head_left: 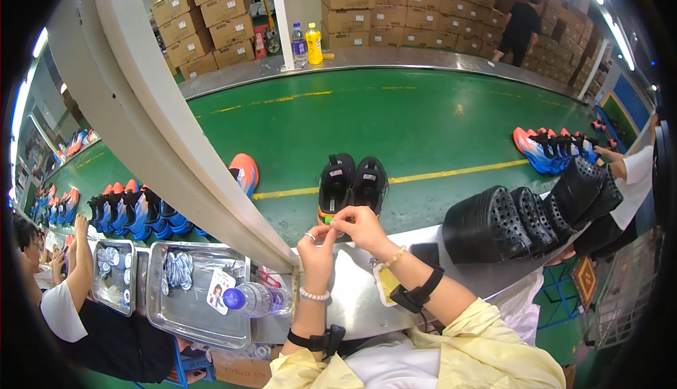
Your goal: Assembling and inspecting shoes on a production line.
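Note:
My left hand [316, 246] and my right hand [363, 229] meet over the near edge of the green belt, thumbs and fingers pinched together. Whatever is between the fingertips is too small to make out. A bright green patch [326, 220] shows right at the fingers; whether it belongs to the shoe or is held cannot be told. Just beyond stand two black sneakers, the left shoe [337, 181] and the right shoe [370, 183], side by side on the belt. My hands partly cover their near ends, where some orange shows.
A white post [190, 149] rises at my left. Beside it are a metal tray [201, 325], a purple-capped bottle [257, 299] and rows of blue-orange sneakers [127, 213]. At right stand black perforated clogs [486, 227], more sneakers [550, 150] and a co-worker's arm [612, 160].

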The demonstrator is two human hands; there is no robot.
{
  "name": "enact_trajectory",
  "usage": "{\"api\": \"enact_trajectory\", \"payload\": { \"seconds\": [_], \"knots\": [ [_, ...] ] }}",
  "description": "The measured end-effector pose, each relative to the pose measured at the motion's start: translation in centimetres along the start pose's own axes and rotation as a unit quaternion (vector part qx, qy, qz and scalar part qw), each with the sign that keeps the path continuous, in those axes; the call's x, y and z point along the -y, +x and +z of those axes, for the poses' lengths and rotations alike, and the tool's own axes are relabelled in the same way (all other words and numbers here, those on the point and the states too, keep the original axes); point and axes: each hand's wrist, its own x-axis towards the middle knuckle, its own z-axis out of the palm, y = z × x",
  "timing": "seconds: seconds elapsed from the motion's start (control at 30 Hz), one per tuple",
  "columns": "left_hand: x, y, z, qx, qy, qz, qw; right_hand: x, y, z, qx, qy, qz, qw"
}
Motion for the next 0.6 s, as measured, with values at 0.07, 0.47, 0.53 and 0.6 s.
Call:
{"api": "enact_trajectory", "payload": {
  "seconds": [0.07, 0.47, 0.53, 0.6],
  "knots": [
    [-0.4, -0.1, -0.1, -0.014, 0.039, 0.014, 0.999, 0.2, -0.1, 0.2, -0.028, -0.005, -0.05, 0.998],
    [-0.4, -0.3, -0.3, -0.045, 0.158, 0.125, 0.978, 0.3, -0.2, 0.3, 0.001, 0.036, -0.036, 0.999],
    [-0.6, -0.4, -0.3, -0.045, 0.183, 0.142, 0.972, 0.5, -0.4, 0.2, 0.024, 0.048, -0.02, 0.998],
    [-0.8, -0.5, -0.2, -0.066, 0.177, 0.133, 0.973, 0.6, -0.3, 0.1, 0.031, 0.081, -0.018, 0.996]
  ]
}}
